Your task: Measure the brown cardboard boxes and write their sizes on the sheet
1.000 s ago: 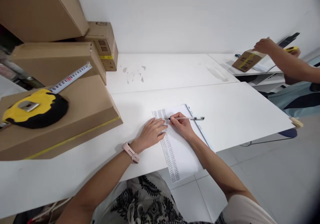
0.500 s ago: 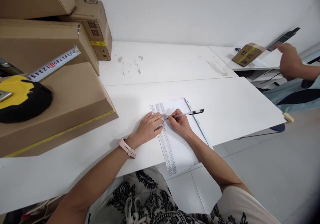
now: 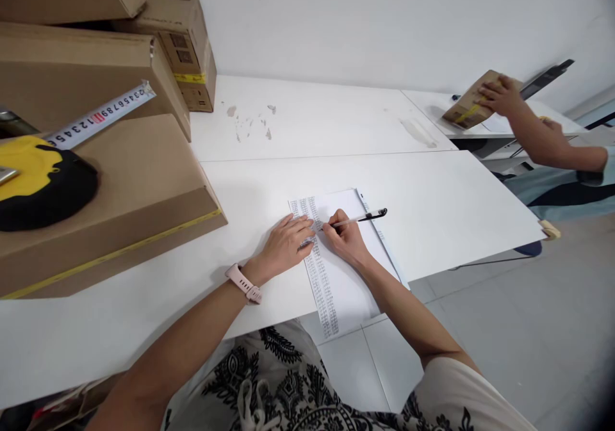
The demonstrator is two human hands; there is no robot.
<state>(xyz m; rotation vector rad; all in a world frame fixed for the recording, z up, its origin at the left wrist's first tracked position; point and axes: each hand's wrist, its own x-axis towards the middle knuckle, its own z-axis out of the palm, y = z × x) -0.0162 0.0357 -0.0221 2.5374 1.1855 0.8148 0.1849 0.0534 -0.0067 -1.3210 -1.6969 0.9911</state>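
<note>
A white sheet of paper (image 3: 346,277) with a column of small printed figures lies on the white table (image 3: 432,194) and hangs over its front edge. My left hand (image 3: 283,245) rests flat on the sheet's left side, fingers stretched out over the printed column. A pink watch sits on that wrist. My right hand (image 3: 343,235) grips a pen (image 3: 362,218) with its tip on the paper near the column's top.
Several cardboard boxes (image 3: 120,181) are stacked at the left, with a yellow and black tape measure (image 3: 38,178) on one. At the far right another person's hand (image 3: 502,95) rests on a small cardboard box (image 3: 468,104) on a second table.
The other person's hand moved back onto the small box at the far right. My hands and the pen stayed almost in place on the paper.
</note>
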